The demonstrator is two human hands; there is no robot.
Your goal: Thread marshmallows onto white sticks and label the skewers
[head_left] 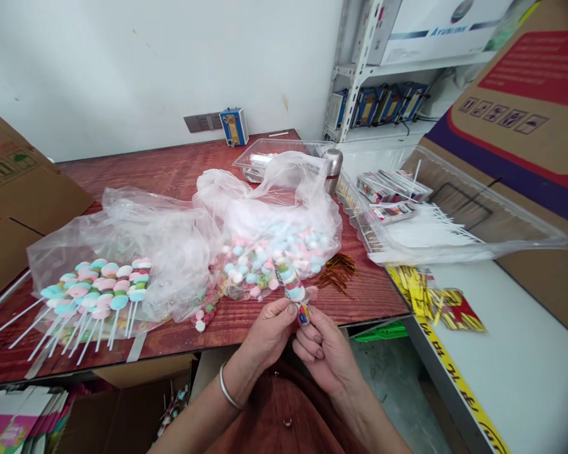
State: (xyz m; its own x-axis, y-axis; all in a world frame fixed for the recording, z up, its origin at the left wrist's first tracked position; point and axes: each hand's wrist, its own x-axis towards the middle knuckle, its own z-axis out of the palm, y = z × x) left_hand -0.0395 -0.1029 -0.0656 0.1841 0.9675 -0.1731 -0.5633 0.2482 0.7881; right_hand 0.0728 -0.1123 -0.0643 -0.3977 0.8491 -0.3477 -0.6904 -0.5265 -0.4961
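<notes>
A marshmallow stick in a clear printed wrapper (291, 281) points away from me over the table's front edge. My left hand (273, 325) pinches the gathered lower end of the wrapper between thumb and fingers. From the other side, my right hand (325, 350) closes on the same end, its lower fingers curled. Whatever stick is inside my grip is hidden. Just beyond lies a clear bag of loose pastel marshmallows (265, 252), and gold twist ties (338, 272) are heaped to its right. Unwrapped marshmallow sticks (99, 290) lie in rows on plastic at the left.
A clear tray (515, 233) at right holds white sticks and wrapper packs. Yellow ties (411, 290) lie below it. A steel flask (332, 169) stands behind the bag. Cardboard boxes (506, 151) flank both sides; another open box (123, 410) sits under the table.
</notes>
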